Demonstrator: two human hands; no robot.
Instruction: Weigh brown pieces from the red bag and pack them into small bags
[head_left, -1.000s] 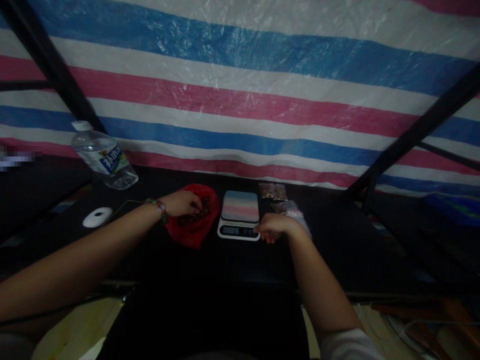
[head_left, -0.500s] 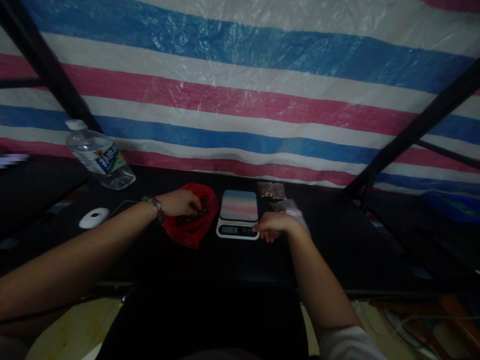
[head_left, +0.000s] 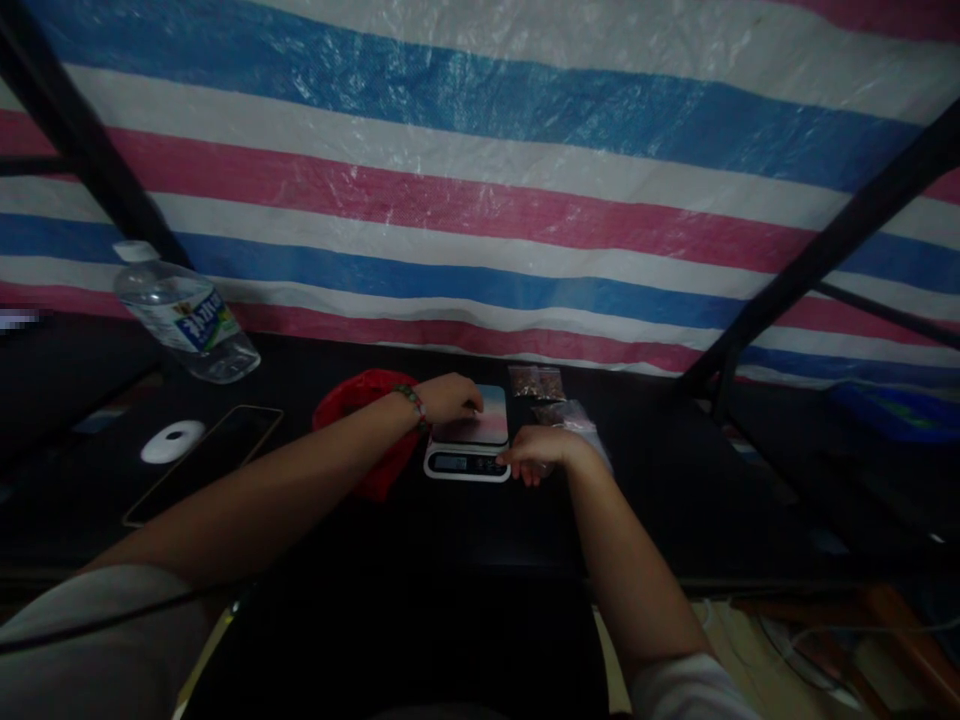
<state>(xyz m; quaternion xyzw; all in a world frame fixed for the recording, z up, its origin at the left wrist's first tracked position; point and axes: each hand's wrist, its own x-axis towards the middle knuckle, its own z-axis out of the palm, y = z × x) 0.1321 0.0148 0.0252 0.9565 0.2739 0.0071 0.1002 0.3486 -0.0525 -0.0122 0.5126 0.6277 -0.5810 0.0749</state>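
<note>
My left hand, with a beaded bracelet on its wrist, is over the platform of a white kitchen scale. Its fingers are pinched downward, and whatever they hold is hidden. My right hand rests at the right end of the scale's button panel, one finger touching it and the others loosely apart. Left of the scale lies a red plastic bag, partly covered by my left forearm; its contents are hidden. A clear plastic bag with brown bits lies just beyond my right hand.
Small zip bags of brown pieces lie behind the scale to the right. A phone, a white rounded case and a large clear bottle are on the left. Striped plastic sheeting hangs behind the black table.
My left hand has come out of the red bag and moved right, over the scale platform. My right hand stays at the scale's panel. The view has shifted slightly.
</note>
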